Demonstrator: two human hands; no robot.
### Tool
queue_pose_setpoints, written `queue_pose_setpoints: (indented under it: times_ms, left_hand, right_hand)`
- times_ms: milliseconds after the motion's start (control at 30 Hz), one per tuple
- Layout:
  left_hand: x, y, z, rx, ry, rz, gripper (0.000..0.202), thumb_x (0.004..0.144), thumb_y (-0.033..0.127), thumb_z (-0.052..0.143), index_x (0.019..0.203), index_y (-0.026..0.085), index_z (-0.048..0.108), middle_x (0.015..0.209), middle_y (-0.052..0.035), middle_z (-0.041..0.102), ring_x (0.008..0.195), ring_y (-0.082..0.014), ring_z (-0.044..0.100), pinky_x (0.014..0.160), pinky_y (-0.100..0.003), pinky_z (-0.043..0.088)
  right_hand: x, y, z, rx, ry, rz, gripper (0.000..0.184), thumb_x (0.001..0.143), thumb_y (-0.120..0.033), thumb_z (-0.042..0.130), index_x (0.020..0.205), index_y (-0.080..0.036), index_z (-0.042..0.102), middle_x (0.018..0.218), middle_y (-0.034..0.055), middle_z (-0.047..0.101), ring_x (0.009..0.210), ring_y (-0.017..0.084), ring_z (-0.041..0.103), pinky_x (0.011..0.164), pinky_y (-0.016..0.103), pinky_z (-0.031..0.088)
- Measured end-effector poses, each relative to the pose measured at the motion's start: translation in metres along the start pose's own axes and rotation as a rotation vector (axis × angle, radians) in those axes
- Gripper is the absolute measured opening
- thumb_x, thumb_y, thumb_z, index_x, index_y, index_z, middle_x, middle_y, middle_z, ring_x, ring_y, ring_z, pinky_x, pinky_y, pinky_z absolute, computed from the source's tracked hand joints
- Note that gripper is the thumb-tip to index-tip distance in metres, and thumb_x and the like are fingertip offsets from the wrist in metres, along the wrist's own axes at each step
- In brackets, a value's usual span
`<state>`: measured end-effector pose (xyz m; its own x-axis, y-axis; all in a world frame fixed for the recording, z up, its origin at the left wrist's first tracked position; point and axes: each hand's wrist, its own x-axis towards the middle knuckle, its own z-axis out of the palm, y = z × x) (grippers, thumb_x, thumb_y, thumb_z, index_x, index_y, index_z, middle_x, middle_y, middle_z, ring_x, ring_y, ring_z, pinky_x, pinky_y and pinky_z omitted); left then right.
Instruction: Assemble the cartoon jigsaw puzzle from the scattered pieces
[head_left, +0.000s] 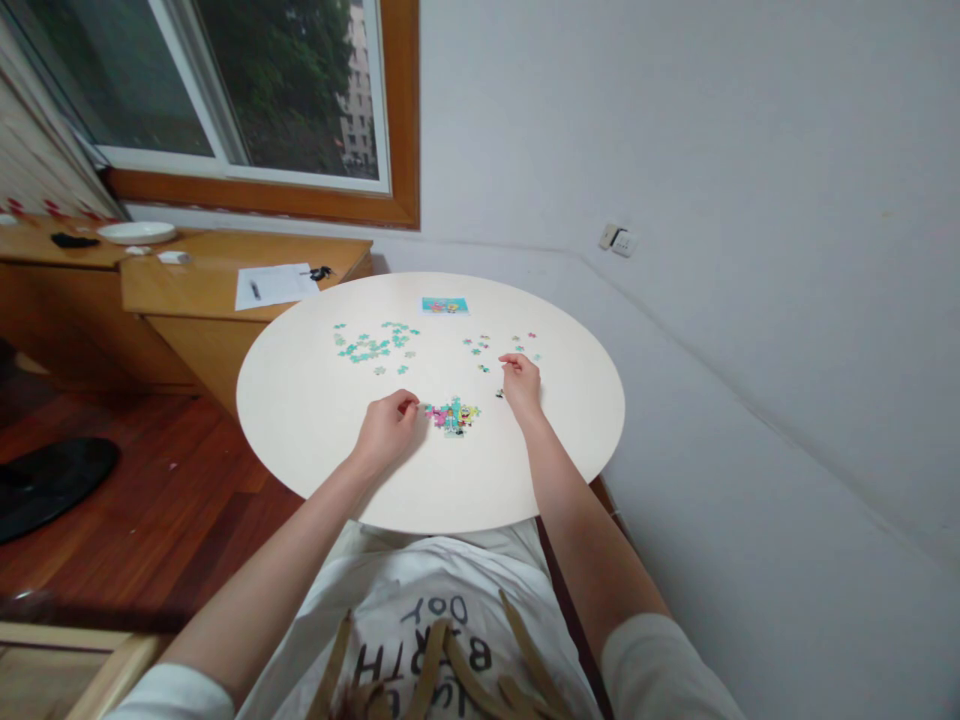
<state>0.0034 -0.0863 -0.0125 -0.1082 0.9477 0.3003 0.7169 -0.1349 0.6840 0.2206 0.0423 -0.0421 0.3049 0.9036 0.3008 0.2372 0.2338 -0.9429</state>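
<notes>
A partly joined jigsaw puzzle (453, 418) in pink, yellow and turquoise lies near the middle of the round white table. My left hand (388, 426) rests at its left edge, fingers curled in with the tips close to the pink part; anything between them is too small to make out. To the right of the puzzle, my right hand (523, 385) hovers low over the table with its fingers drawn together, and I cannot make out what they hold. A loose dark-and-light puzzle piece (500, 393) lies just beside it. Small loose puzzle pieces (478, 345) are scattered beyond that hand.
Many turquoise pieces (367, 348) spread over the table's left side. A picture card (445, 306) lies at the far edge of the round table (300, 440). Behind on the left, a wooden desk (210, 265) holds paper (274, 286) and a white plate (139, 232). A wall borders the right.
</notes>
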Motion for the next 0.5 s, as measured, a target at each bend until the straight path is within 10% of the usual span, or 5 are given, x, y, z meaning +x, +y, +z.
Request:
queue_pose_setpoints:
  times_ms: [500]
  left_hand:
    - [0.0004,0.0015,-0.0017,0.017,-0.011,0.013,0.029,0.078,0.024,0.042,0.083,0.017,0.069,0.078,-0.006,0.073,0.072,-0.0191,0.064,0.07,-0.028,0.047]
  right_hand:
    - [0.0022,0.0012,0.0015,0.016,0.014,-0.027,0.02,0.062,-0.019,0.042,0.069,-0.021,0.061,0.065,-0.0021,0.06,0.06,0.013,0.05,0.06,0.025,0.042]
